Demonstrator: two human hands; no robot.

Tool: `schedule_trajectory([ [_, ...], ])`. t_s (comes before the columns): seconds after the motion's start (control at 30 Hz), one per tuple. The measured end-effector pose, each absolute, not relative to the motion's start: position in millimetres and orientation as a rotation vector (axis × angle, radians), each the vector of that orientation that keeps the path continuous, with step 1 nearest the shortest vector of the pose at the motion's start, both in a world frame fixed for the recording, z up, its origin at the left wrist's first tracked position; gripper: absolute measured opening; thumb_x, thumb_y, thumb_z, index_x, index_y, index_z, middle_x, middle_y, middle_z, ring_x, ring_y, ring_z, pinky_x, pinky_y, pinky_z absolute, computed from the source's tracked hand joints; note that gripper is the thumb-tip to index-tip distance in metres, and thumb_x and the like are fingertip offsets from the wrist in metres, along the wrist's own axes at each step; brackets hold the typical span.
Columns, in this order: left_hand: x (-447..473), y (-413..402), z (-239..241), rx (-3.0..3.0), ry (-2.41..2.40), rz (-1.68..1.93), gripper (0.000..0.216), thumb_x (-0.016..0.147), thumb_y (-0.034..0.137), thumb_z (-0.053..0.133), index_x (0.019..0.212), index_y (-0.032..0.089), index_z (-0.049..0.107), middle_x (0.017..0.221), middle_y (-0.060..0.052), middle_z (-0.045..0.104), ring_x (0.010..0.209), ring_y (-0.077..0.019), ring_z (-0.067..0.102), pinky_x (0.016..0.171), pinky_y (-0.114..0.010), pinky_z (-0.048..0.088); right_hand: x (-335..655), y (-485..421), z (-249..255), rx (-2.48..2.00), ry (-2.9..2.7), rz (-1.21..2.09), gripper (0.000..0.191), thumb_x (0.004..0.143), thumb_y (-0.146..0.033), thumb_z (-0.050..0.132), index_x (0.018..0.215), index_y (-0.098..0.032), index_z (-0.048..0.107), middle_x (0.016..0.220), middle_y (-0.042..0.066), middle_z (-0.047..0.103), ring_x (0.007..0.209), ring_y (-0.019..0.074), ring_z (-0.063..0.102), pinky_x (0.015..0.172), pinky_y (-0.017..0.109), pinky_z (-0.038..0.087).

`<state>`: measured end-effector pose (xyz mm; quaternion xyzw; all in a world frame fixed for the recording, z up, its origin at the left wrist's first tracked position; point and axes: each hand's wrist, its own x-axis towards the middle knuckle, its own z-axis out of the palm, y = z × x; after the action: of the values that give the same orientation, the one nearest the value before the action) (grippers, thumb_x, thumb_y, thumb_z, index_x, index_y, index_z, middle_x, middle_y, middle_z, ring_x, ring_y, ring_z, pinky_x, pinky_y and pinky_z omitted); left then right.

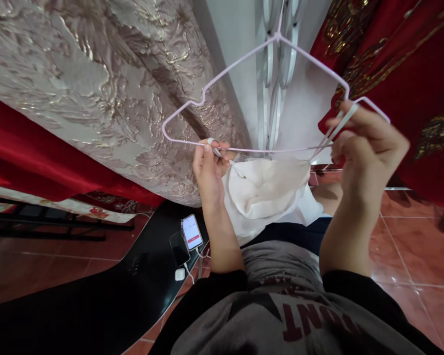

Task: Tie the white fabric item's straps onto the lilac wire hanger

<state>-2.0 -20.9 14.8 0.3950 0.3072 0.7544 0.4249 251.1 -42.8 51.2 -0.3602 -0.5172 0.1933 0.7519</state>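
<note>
A pale pink clothes hanger (240,59) hangs in front of me, its hook running out of the top of the view. Below its bottom bar is a white garment (261,197) with thin straps. My left hand (209,167) is closed at the left part of that bar, pinching a short white strap. At the hanger's right end, my right hand (370,143), slightly blurred, grips the other white strap (331,132) and draws it taut up from the garment. This strap is looped over a finger beside the hanger's right notch.
Shiny embossed pinkish fabric (133,74) fills the left side, with red gold-trimmed cloth (403,74) to the right. White curled metalwork (277,84) stands behind the hanger. Two phones, one lit phone (192,231), and a small white case (179,274) lie on a black surface (107,301). Tiled floor (422,246) shows below.
</note>
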Motion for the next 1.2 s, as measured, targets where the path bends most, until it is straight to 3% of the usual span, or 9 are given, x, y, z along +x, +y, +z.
schedule_trajectory([
  [0.17,-5,-28,20,0.946,0.819,1.854,0.024,0.105,0.033,0.074,0.086,0.021,0.067,0.085,-0.004,0.075,0.056,-0.0095,0.054,0.049,-0.019,0.044,290,-11,36,-0.618,-1.089,0.238,0.074,0.073,0.003,0.059,0.126,-0.045,0.082,0.137,-0.006,0.076,0.054,0.0018,0.048,0.043,0.018,0.032],
  [0.27,-3,-29,20,0.949,0.805,1.830,0.023,0.106,0.033,0.073,0.087,0.021,0.068,0.086,-0.004,0.077,0.055,-0.0096,0.052,0.049,-0.019,0.045,302,-11,13,-0.581,-0.942,-0.019,0.058,0.076,-0.002,0.062,0.109,-0.041,0.088,0.106,-0.004,0.084,0.047,-0.0006,0.040,0.041,0.015,0.024],
  [0.37,3,-28,18,0.945,0.768,1.792,0.022,0.106,0.030,0.072,0.087,0.020,0.069,0.088,-0.005,0.078,0.055,-0.0093,0.050,0.050,-0.019,0.045,288,-26,1,-0.719,-0.917,-0.102,0.041,0.079,-0.003,0.066,0.090,-0.034,0.090,0.075,-0.002,0.079,0.057,0.0095,0.061,0.055,0.025,0.050],
  [0.43,8,-28,16,0.936,0.735,1.793,0.020,0.105,0.028,0.072,0.087,0.020,0.069,0.089,-0.005,0.078,0.055,-0.0092,0.050,0.050,-0.018,0.045,270,-35,-1,-0.834,-1.081,0.021,0.036,0.080,-0.009,0.074,0.103,-0.033,0.089,0.093,0.002,0.083,0.069,0.0152,0.069,0.067,0.034,0.059],
  [0.53,9,-29,14,0.956,0.732,1.816,0.017,0.103,0.030,0.073,0.090,0.020,0.070,0.093,-0.007,0.079,0.057,-0.0100,0.053,0.052,-0.019,0.046,247,-38,-4,-1.009,-1.356,0.206,0.037,0.082,-0.029,0.083,0.119,-0.034,0.084,0.116,0.004,0.080,0.068,0.0127,0.060,0.057,0.031,0.052],
  [0.73,-17,-28,4,0.970,0.950,2.097,0.022,0.095,0.017,0.068,0.114,0.025,0.073,0.136,-0.007,0.076,0.093,-0.0153,0.074,0.065,-0.021,0.056,241,-31,-7,-0.976,-1.308,0.162,0.023,0.084,-0.040,0.088,0.106,-0.034,0.086,0.094,0.001,0.072,0.064,0.0100,0.049,0.055,0.028,0.039],
  [0.93,-48,-21,7,1.111,0.998,2.625,0.030,0.086,-0.002,0.067,0.097,0.020,0.083,0.114,-0.003,0.084,0.114,-0.0189,0.076,0.102,-0.033,0.060,248,-36,5,-0.980,-1.290,0.233,0.025,0.079,-0.050,0.090,0.094,-0.030,0.085,0.095,0.004,0.075,0.085,0.0170,0.063,0.057,0.028,0.037],
  [1.1,-61,-7,27,1.379,0.996,2.407,0.018,0.096,0.022,0.087,0.111,0.031,0.087,0.125,0.002,0.082,0.128,-0.0259,0.072,0.119,-0.048,0.052,245,-42,10,-1.025,-1.335,0.363,0.028,0.077,-0.051,0.090,0.096,-0.031,0.085,0.098,0.003,0.071,0.079,0.0149,0.057,0.055,0.027,0.031],
  [1.2,-64,8,44,1.586,1.023,2.137,0.018,0.098,0.028,0.086,0.116,0.028,0.086,0.118,0.001,0.083,0.120,-0.0266,0.073,0.114,-0.048,0.054,243,-44,9,-1.037,-1.364,0.393,0.031,0.078,-0.055,0.089,0.098,-0.031,0.084,0.097,0.003,0.067,0.077,0.0137,0.054,0.056,0.027,0.032],
])
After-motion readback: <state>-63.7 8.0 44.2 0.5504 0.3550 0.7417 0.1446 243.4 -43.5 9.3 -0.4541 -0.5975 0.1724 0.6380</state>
